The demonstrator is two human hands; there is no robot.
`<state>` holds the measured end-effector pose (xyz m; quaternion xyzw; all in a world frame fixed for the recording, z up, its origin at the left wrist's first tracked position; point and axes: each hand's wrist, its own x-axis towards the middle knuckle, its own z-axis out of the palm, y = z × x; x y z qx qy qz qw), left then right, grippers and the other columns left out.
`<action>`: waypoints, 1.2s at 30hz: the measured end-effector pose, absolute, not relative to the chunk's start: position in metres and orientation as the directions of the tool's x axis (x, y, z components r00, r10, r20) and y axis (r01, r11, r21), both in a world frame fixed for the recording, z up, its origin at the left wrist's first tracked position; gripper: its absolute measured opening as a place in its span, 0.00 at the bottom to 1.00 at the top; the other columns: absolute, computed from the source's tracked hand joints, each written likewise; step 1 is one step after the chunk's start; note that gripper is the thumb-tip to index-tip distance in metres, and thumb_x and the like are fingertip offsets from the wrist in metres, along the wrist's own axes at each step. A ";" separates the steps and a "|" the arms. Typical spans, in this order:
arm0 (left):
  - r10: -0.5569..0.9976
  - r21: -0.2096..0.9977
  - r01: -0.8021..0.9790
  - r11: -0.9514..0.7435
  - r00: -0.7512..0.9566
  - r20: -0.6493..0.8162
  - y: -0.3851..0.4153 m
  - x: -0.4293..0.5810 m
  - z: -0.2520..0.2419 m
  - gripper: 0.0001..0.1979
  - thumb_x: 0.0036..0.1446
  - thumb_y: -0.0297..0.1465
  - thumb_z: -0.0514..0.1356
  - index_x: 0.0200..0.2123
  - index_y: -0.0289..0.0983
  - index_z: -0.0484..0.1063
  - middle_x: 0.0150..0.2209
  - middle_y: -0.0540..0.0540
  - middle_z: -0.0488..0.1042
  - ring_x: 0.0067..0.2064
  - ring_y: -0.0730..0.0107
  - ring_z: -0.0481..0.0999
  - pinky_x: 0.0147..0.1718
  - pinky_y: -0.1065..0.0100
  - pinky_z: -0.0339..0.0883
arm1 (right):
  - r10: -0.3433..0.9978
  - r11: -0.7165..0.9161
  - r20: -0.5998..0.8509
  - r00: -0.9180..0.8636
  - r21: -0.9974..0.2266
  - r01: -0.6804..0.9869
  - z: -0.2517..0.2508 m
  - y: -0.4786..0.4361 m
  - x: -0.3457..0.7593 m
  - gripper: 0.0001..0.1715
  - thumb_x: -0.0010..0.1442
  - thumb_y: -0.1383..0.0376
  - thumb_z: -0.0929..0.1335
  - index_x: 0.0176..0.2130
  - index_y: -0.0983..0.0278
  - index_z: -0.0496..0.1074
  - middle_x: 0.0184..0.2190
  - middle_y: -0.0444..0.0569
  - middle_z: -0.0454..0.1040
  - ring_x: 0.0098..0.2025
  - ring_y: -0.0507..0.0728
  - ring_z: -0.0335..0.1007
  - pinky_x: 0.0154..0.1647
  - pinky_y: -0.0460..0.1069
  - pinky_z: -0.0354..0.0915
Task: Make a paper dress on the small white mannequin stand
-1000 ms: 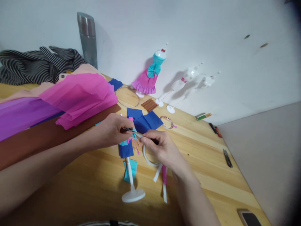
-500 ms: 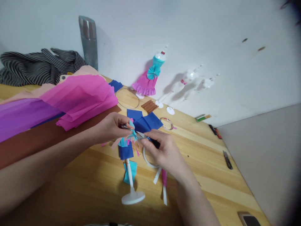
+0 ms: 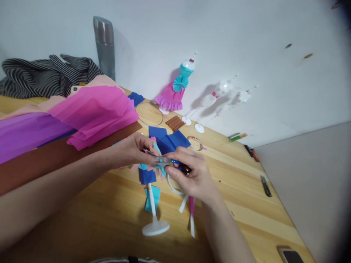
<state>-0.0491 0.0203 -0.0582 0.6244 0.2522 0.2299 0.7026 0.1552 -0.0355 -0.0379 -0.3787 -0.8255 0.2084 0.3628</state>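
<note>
My left hand (image 3: 137, 148) pinches a strip of turquoise paper (image 3: 157, 148), with a bit of thin metal showing between its fingers. In my right hand (image 3: 189, 170) are small scissors (image 3: 164, 160) with blue and black handles. Their metal blades lie across the turquoise paper at my left fingertips. Pink and peach paper ends hang below. Just under my hands stands a white stand (image 3: 155, 228) with a round base, its upper part hidden by my hands and paper. Blue paper squares (image 3: 172, 142) lie just behind.
Pink paper (image 3: 93, 109), purple paper and a brown sheet cover the left. A dressed bottle-like figure (image 3: 175, 87) and two bare white figures stand at the wall. A tape roll (image 3: 174, 186), a knife (image 3: 265, 186) and a phone (image 3: 290, 254) lie to the right.
The scissors have moved slightly left and their blades have closed across the turquoise paper. Both hands are nearer together, and the paper hangs lower.
</note>
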 end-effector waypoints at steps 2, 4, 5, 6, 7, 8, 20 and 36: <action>0.609 0.993 -0.024 0.114 0.791 -0.051 0.021 -0.050 -0.058 0.09 0.50 0.34 0.65 0.29 0.32 0.78 0.25 0.48 0.75 0.19 0.81 0.67 0.11 0.81 0.55 | 0.753 0.653 0.464 -0.467 -0.615 0.442 -0.039 -0.035 0.155 0.08 0.59 0.67 0.68 0.40 0.65 0.76 0.24 0.45 0.68 0.25 0.52 0.63 0.26 0.47 0.60; 0.594 0.993 -0.036 0.115 0.803 -0.040 0.021 -0.050 -0.060 0.10 0.51 0.35 0.65 0.30 0.33 0.79 0.25 0.48 0.75 0.19 0.81 0.67 0.11 0.81 0.55 | 0.738 0.669 0.475 -0.480 -0.611 0.423 -0.039 -0.034 0.155 0.09 0.59 0.68 0.68 0.41 0.65 0.76 0.24 0.45 0.68 0.25 0.52 0.63 0.26 0.47 0.60; 0.592 0.993 -0.040 0.110 0.805 -0.033 0.022 -0.050 -0.061 0.10 0.51 0.35 0.65 0.30 0.33 0.79 0.25 0.48 0.75 0.19 0.81 0.67 0.11 0.81 0.54 | 0.735 0.670 0.475 -0.484 -0.614 0.417 -0.039 -0.034 0.155 0.09 0.59 0.68 0.68 0.41 0.65 0.76 0.24 0.45 0.68 0.26 0.52 0.63 0.26 0.47 0.60; 0.593 0.994 -0.044 0.102 0.805 -0.025 0.022 -0.050 -0.062 0.10 0.51 0.35 0.65 0.30 0.33 0.79 0.25 0.48 0.75 0.20 0.81 0.67 0.12 0.80 0.55 | 0.738 0.667 0.470 -0.485 -0.620 0.414 -0.038 -0.035 0.155 0.09 0.59 0.68 0.68 0.41 0.66 0.76 0.24 0.45 0.68 0.26 0.52 0.63 0.26 0.47 0.60; 0.596 0.995 -0.047 0.091 0.803 -0.016 0.023 -0.050 -0.064 0.09 0.51 0.35 0.66 0.30 0.33 0.79 0.25 0.47 0.74 0.20 0.80 0.68 0.13 0.80 0.55 | 0.742 0.661 0.464 -0.484 -0.626 0.413 -0.038 -0.035 0.155 0.09 0.59 0.68 0.68 0.41 0.66 0.76 0.24 0.45 0.68 0.25 0.52 0.63 0.26 0.47 0.60; 0.600 0.996 -0.050 0.081 0.800 -0.009 0.023 -0.050 -0.066 0.09 0.50 0.35 0.66 0.30 0.33 0.79 0.25 0.47 0.74 0.22 0.79 0.68 0.14 0.80 0.57 | 0.747 0.655 0.457 -0.483 -0.633 0.413 -0.038 -0.035 0.155 0.09 0.59 0.68 0.68 0.41 0.66 0.77 0.24 0.45 0.67 0.25 0.52 0.63 0.26 0.47 0.60; 0.614 0.996 -0.012 0.083 0.789 -0.041 0.022 -0.050 -0.066 0.09 0.49 0.34 0.66 0.26 0.32 0.77 0.25 0.48 0.74 0.22 0.79 0.68 0.15 0.79 0.55 | 0.755 0.640 0.430 -0.495 -0.647 0.414 -0.039 -0.035 0.156 0.11 0.61 0.65 0.67 0.41 0.66 0.77 0.24 0.46 0.67 0.25 0.52 0.63 0.26 0.48 0.60; 0.603 0.992 -0.037 0.120 0.797 -0.043 0.022 -0.048 -0.061 0.07 0.46 0.31 0.67 0.23 0.32 0.76 0.23 0.48 0.74 0.21 0.79 0.67 0.16 0.78 0.55 | 0.771 0.609 0.389 -0.504 -0.682 0.406 -0.037 -0.036 0.155 0.11 0.61 0.65 0.67 0.41 0.66 0.78 0.24 0.45 0.66 0.24 0.51 0.61 0.25 0.47 0.58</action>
